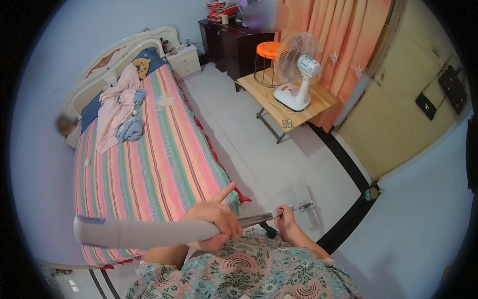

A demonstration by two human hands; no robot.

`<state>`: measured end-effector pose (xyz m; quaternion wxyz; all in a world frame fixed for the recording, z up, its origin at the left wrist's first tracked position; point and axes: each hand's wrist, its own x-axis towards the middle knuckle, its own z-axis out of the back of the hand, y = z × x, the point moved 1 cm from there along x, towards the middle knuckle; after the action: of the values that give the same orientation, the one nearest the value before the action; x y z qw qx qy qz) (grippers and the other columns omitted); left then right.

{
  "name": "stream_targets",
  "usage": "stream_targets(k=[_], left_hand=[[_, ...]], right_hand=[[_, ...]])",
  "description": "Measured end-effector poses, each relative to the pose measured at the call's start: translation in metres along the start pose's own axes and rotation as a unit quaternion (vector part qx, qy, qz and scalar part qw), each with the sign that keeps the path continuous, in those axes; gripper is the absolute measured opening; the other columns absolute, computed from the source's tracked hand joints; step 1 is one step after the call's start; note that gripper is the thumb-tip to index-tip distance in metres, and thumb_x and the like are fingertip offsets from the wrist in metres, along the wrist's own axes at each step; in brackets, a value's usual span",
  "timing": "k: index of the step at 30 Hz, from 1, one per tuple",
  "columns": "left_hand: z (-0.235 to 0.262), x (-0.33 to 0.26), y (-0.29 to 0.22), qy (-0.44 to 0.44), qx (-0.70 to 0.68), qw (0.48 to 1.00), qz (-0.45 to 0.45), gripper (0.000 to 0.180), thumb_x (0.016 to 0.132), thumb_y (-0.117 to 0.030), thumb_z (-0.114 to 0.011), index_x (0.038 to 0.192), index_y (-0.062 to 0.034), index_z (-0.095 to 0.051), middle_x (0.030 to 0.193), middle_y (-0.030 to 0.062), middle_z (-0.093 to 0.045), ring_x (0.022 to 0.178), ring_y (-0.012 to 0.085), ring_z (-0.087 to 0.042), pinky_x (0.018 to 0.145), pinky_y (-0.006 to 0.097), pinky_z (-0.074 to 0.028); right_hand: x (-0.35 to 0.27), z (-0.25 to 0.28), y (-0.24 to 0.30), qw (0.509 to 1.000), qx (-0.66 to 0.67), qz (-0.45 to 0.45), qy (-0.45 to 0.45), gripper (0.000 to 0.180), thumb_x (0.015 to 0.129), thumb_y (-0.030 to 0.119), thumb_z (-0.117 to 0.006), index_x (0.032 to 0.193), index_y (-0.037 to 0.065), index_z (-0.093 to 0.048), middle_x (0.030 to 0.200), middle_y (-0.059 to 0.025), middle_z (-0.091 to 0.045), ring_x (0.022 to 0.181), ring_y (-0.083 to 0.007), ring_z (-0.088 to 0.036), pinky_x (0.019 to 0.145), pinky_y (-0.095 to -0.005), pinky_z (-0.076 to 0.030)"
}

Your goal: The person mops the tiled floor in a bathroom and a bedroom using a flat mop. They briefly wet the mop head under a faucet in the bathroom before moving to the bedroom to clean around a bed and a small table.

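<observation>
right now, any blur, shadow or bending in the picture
In the head view, black corners frame a fisheye image; blurred patches sit above the dark cabinet and left of the bed; a soft shadow darkens the lower-right wall; the grey handle looks fairly sharp.

From my head, the one view looked down and forward through a wide fisheye lens, with my left hand (215, 217) and right hand (285, 219) close at lower middle, the bed (159, 174) leftward and the curtain (333, 50) farther off, upper right.
</observation>
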<state>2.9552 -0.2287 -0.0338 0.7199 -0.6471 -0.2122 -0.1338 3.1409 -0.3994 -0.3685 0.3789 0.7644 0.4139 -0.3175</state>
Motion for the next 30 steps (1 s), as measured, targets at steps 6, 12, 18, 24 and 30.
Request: stream_targets(k=[6,12,18,24,30], left_hand=[[-0.028,0.049,0.008,-0.065,0.047,0.996,-0.031,0.012,0.072,-0.01,-0.059,0.062,-0.0115,-0.052,0.06,0.0018,-0.062,0.059,0.018,-0.062,0.106,0.056,0.0],[-0.019,0.055,0.003,-0.183,0.118,0.976,-0.016,0.01,0.073,-0.008,-0.058,0.065,-0.0085,-0.052,0.063,0.0045,-0.062,0.06,0.0196,-0.062,0.097,0.05,-0.031],[0.031,0.067,0.003,-0.139,0.174,0.974,-0.043,0.004,0.07,-0.003,-0.059,0.072,-0.0036,-0.056,0.07,0.0094,-0.063,0.063,0.0226,-0.063,0.064,0.033,-0.053],[0.125,0.086,0.018,-0.134,0.196,0.971,-0.026,0.003,0.073,-0.002,-0.057,0.072,-0.0051,-0.057,0.07,0.009,-0.063,0.061,0.0203,-0.062,0.066,0.032,-0.053],[0.241,0.118,0.089,-0.311,0.029,0.944,-0.108,0.01,0.076,-0.007,-0.061,0.069,-0.0088,-0.055,0.074,0.0079,-0.062,0.07,0.0198,-0.059,0.083,0.038,-0.046]], right_hand=[[0.015,-0.052,0.059,0.995,-0.07,-0.048,0.047,0.006,0.079,0.006,-0.05,0.074,0.005,-0.046,0.068,-0.0058,-0.052,0.063,-0.0146,-0.051,0.056,-0.0258,-0.045],[0.047,-0.109,0.052,0.982,-0.133,-0.133,0.03,0.008,0.079,0.005,-0.051,0.072,0.003,-0.047,0.065,-0.0069,-0.053,0.06,-0.0154,-0.053,0.057,-0.0245,-0.047],[0.074,-0.182,0.032,0.946,-0.249,-0.197,0.066,0.01,0.083,0.009,-0.052,0.082,0.0,-0.049,0.074,-0.0098,-0.056,0.069,-0.0203,-0.057,0.065,-0.0317,-0.05],[0.121,-0.293,0.01,0.917,-0.284,-0.269,0.08,0.013,0.082,0.011,-0.05,0.073,0.003,-0.053,0.066,-0.0085,-0.058,0.06,-0.0169,-0.054,0.053,-0.0278,-0.044],[0.219,-0.435,-0.014,0.929,-0.227,-0.263,0.128,0.01,0.079,0.008,-0.052,0.071,0.002,-0.053,0.061,-0.0064,-0.056,0.06,-0.0144,-0.054,0.053,-0.0254,-0.046]])
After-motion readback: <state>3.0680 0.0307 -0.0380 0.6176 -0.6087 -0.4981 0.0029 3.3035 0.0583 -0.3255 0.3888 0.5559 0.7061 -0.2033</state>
